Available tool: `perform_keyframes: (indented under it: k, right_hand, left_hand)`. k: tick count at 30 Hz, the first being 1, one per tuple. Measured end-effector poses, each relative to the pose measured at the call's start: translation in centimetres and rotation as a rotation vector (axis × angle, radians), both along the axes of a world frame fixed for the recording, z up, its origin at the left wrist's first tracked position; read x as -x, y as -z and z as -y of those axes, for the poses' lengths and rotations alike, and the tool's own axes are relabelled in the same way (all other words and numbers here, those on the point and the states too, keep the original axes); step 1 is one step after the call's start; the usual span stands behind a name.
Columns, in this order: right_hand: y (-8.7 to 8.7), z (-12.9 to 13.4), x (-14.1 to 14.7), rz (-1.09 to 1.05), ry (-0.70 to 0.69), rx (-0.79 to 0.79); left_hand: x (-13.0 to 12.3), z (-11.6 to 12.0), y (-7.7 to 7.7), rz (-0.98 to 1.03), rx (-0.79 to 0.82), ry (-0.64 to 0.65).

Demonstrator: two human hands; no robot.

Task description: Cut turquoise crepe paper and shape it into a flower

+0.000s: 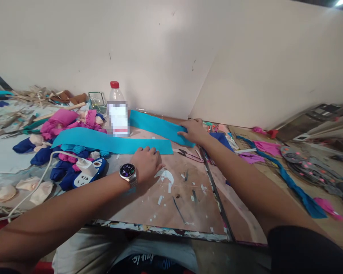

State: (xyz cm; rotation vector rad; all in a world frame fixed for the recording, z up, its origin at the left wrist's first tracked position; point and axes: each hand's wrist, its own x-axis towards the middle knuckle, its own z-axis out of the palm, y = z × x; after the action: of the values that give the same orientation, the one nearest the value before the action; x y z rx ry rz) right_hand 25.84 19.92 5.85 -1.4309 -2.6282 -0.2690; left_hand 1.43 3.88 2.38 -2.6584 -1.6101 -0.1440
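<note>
Two flat turquoise fabric strips lie on the table. The nearer strip (111, 144) runs from the fabric pile at the left to the middle. My left hand (146, 163), with a watch on the wrist, lies on its lower edge, fingers spread. Behind it, the farther strip (157, 126) slants from beside the bottle down to the right. On its right end rests my right hand (194, 131), palm down with fingers apart. A pair of small pink-handled snips (190, 155) is just below that end.
A red-capped bottle (118, 114) stands by the wall. Pink and blue fabric bundles (63, 121) and a white power strip (88, 173) with a cable are at left. Scraps and a long blue strip (285, 177) lie at right.
</note>
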Motion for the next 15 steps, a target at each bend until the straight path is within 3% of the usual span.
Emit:
perform_keyframes:
  k: [3, 8, 11, 15]
  right_hand:
    - [-1.7, -4.2, 0.8, 0.003, -0.056, 0.064]
    - [-3.2, -9.3, 3.7, -0.017, -0.078, -0.131]
    - [-3.3, -10.6, 5.6, -0.074, -0.049, -0.289]
    - [-5.5, -9.9, 5.1, -0.515, -0.098, -0.476]
  left_hand:
    - [0.1, -0.1, 0.2, 0.005, 0.008, 0.007]
    - [0.0, 0.0, 0.5, 0.064, 0.001, -0.002]
    - [0.1, -0.1, 0.8, 0.088, 0.004, 0.004]
    - [0.3, -0.2, 1.2, 0.109, -0.003, 0.019]
